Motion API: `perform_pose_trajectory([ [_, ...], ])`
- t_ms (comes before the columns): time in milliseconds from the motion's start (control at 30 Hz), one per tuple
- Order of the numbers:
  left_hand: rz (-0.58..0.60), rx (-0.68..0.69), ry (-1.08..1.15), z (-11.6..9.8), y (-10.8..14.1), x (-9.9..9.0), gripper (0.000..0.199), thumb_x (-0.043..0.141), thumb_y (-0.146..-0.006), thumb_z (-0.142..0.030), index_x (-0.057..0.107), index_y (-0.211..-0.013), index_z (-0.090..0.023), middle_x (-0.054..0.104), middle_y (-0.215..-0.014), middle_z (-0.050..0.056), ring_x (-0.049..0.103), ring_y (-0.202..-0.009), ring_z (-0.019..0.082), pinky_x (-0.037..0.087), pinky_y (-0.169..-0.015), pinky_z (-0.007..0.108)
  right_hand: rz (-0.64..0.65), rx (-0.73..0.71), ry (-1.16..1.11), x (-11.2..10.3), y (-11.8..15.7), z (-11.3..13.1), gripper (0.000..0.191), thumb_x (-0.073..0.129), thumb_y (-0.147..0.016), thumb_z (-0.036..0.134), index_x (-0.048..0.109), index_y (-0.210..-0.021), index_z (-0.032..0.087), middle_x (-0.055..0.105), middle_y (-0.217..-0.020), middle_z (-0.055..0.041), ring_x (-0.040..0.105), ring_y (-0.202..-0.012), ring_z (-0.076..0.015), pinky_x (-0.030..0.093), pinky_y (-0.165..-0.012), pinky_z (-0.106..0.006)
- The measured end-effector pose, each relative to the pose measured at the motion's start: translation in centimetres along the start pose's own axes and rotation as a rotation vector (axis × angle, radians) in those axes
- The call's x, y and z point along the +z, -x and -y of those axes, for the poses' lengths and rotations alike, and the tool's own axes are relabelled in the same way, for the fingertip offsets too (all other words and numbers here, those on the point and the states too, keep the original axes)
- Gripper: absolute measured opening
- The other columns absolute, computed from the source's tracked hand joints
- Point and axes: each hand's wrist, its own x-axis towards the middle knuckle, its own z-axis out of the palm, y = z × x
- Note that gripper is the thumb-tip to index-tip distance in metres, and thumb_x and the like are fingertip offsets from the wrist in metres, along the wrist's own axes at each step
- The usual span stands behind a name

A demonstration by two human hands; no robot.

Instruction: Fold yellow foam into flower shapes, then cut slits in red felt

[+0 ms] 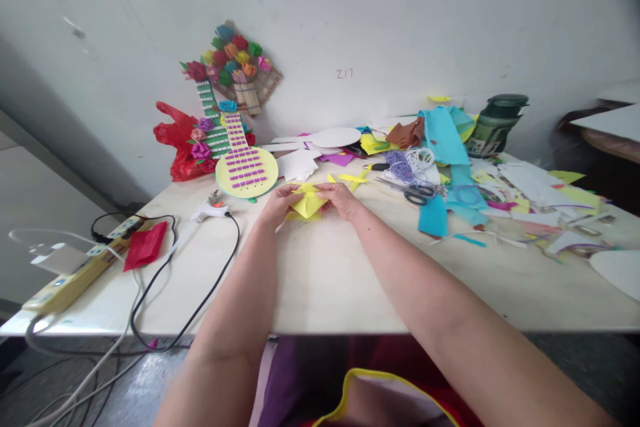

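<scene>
A piece of folded yellow paper point(309, 203) is stretched between my two hands, just above the middle of the table. My left hand point(281, 204) pinches its left side, and my right hand point(339, 199) grips the opposite side. Creases run across the paper, and a lower flap hangs toward me. Beyond my right hand lie yellow paper strips point(356, 179). Past my left hand, a white glue gun point(209, 211) rests on the table with its black cord trailing forward.
A yellow guitar-shaped craft point(247, 172) and paper flowers point(235, 53) stand at the back left. On the left edge lie a power strip point(75, 283) and red paper point(145, 245). Scissors point(419, 195), purple yarn point(400, 167), paper scraps point(530, 193) and a green bottle point(497, 125) crowd the right.
</scene>
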Motion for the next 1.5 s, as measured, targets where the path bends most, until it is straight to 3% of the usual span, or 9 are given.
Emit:
perform_pose_trajectory([
  [533, -0.037, -0.006, -0.023, -0.08, 0.14, 0.22, 0.024, 0.069, -0.056, -0.023, 0.063, -0.077, -0.015, 0.063, -0.063, 0.000, 0.058, -0.054, 0.012, 0.043, -0.051, 0.023, -0.008, -0.027, 0.011, 0.46, 0.60, 0.82, 0.023, 0.051, -0.064, 0.010, 0.070, -0.077, 0.013, 0.065, -0.061, -0.0022, 0.054, -0.048, -0.0118, 0.047, -0.049, -0.026],
  [800, -0.082, -0.017, 0.010, -0.31, -0.02, 0.29, 0.020, 0.064, -0.059, -0.027, 0.063, -0.073, -0.013, 0.064, -0.069, 0.003, 0.059, -0.061, 0.015, 0.045, -0.054, 0.025, 0.025, -0.102, 0.047, 0.20, 0.54, 0.72, 0.018, 0.058, -0.068, 0.027, 0.069, -0.070, 0.013, 0.065, -0.068, -0.0040, 0.058, -0.060, -0.0150, 0.048, -0.050, -0.027],
  [1100, -0.046, 0.010, -0.042, -0.36, 0.17, 0.29, 0.044, 0.074, -0.051, -0.023, 0.058, -0.092, -0.015, 0.063, -0.066, 0.000, 0.060, -0.059, 0.014, 0.045, -0.057, 0.025, -0.034, -0.128, 0.143, 0.39, 0.13, 0.23, 0.029, 0.071, -0.060, 0.029, 0.067, -0.085, 0.016, 0.065, -0.073, -0.0016, 0.059, -0.063, -0.0131, 0.048, -0.053, -0.024],
  [1267, -0.064, 0.038, -0.081, -0.37, 0.14, 0.30, 0.045, 0.073, -0.052, -0.022, 0.058, -0.094, -0.015, 0.063, -0.065, -0.001, 0.059, -0.057, 0.012, 0.044, -0.053, 0.022, -0.032, -0.101, 0.044, 0.02, 0.15, 0.35, 0.027, 0.060, -0.070, 0.036, 0.066, -0.089, 0.017, 0.064, -0.076, -0.0027, 0.059, -0.065, -0.0145, 0.047, -0.048, -0.024],
  [1500, -0.055, 0.037, -0.082, -0.20, 0.00, 0.14, 0.041, 0.073, -0.052, -0.023, 0.060, -0.091, -0.015, 0.064, -0.069, 0.000, 0.059, -0.059, 0.012, 0.045, -0.055, 0.023, -0.042, -0.035, -0.070, -0.34, -0.05, 0.32, 0.026, 0.048, -0.072, 0.029, 0.066, -0.081, 0.014, 0.064, -0.067, -0.0041, 0.060, -0.060, -0.0172, 0.047, -0.047, -0.028],
])
